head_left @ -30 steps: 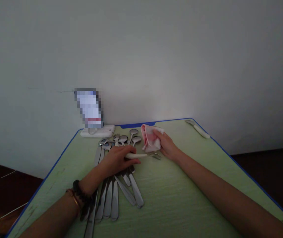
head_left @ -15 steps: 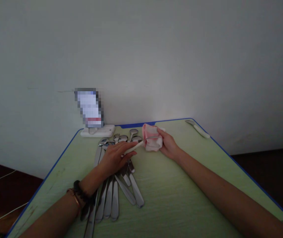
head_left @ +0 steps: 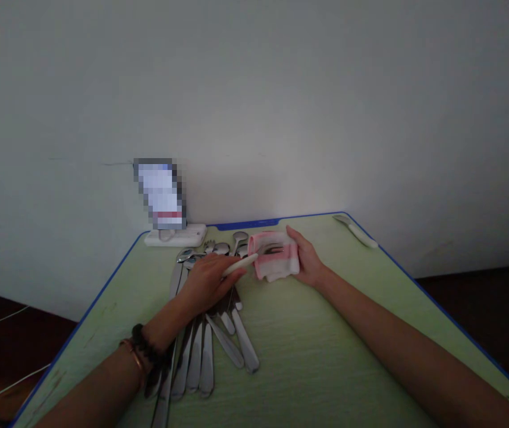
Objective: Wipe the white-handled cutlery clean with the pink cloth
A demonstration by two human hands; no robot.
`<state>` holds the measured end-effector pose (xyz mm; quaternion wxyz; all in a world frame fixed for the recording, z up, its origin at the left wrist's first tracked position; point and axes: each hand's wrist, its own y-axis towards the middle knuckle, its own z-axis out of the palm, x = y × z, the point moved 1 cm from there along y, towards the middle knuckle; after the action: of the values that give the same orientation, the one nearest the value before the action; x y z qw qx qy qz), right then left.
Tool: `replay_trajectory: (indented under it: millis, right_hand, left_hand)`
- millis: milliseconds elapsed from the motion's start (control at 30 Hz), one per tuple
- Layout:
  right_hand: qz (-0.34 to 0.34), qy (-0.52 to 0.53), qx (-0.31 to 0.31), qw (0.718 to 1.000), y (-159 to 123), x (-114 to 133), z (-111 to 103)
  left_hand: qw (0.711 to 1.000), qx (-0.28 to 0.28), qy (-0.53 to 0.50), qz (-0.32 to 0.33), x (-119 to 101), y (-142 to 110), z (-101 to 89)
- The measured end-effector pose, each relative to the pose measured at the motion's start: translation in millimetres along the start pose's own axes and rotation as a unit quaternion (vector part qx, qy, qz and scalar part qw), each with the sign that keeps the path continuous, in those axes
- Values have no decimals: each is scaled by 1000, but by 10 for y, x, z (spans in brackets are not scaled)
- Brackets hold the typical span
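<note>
My left hand (head_left: 212,278) is closed around the white handle of a fork (head_left: 242,263), whose metal tines point right. The tines lie over a pink and white cloth (head_left: 276,266), which spreads behind them. That cloth is gripped at its right edge by my right hand (head_left: 307,260), thumb up and fingers mostly hidden behind it. Beneath my left hand and forearm lies a fanned-out pile of metal cutlery (head_left: 207,362), with spoon bowls and fork tines at the far end and handles toward me. My forearm covers part of the pile.
A blurred-out phone (head_left: 160,196) leans upright on a white block (head_left: 176,236) at the back left. Near the back right edge lies a white-handled utensil (head_left: 356,232). The green table (head_left: 308,356) has a blue rim and stands against a grey wall (head_left: 254,107).
The cloth has opened out from its fold around the fork, so the tines now show against it. My right hand has shifted slightly; the left hand stays nearly in place.
</note>
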<state>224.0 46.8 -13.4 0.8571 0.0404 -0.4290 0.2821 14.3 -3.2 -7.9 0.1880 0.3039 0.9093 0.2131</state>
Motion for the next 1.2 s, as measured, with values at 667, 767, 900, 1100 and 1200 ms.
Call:
replay_trajectory:
  millis: [667, 767, 900, 1100, 1200]
  right_hand:
    - [-7, 59, -58, 997, 61, -14, -21]
    - [-26, 62, -36, 997, 76, -17, -74]
    - [-43, 2, 6, 999, 56, -35, -91]
    - [-60, -97, 0, 993, 59, -113, -95]
    - [-93, -151, -20, 984, 99, -163, -141]
  left_hand:
    - [989, 107, -22, -96, 6, 52, 17]
    - [983, 136, -16, -120, -3, 64, 13]
    - [975, 179, 20, -132, -9, 71, 16]
    - [976, 190, 39, -103, -4, 56, 31]
    - [976, 194, 46, -89, -4, 56, 29]
